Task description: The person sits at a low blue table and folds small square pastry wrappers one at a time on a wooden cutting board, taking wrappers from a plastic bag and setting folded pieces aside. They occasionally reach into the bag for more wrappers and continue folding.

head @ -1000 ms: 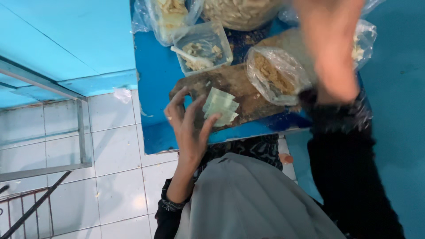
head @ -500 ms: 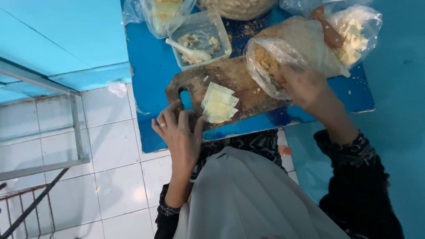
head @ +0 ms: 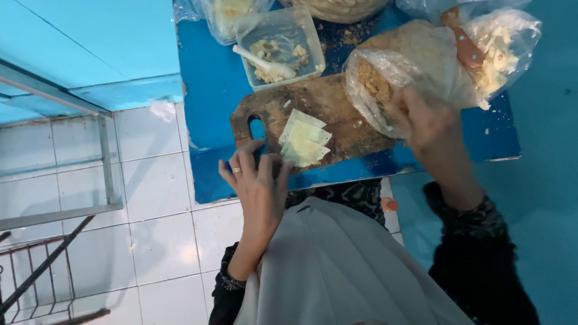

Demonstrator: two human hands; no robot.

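Blue tabletop (head: 205, 90) over white tiles | your left hand (head: 256, 180) open, fingers spread at wooden cutting board (head: 325, 117) beside stacked pale wrappers (head: 305, 139) | your right hand (head: 424, 120) gripping clear crumb bag (head: 397, 66)

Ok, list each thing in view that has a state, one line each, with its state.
Left hand: open, empty, fingers spread at the board's near edge.
Right hand: blurred, at the crumb bag's mouth; grip unclear.
Crumb bag: open, partly full.
Wrappers: stacked flat on the board, fanned.
Board: flat on the blue table, crumbed.
Tub: uncovered, holding filling and a white spoon.
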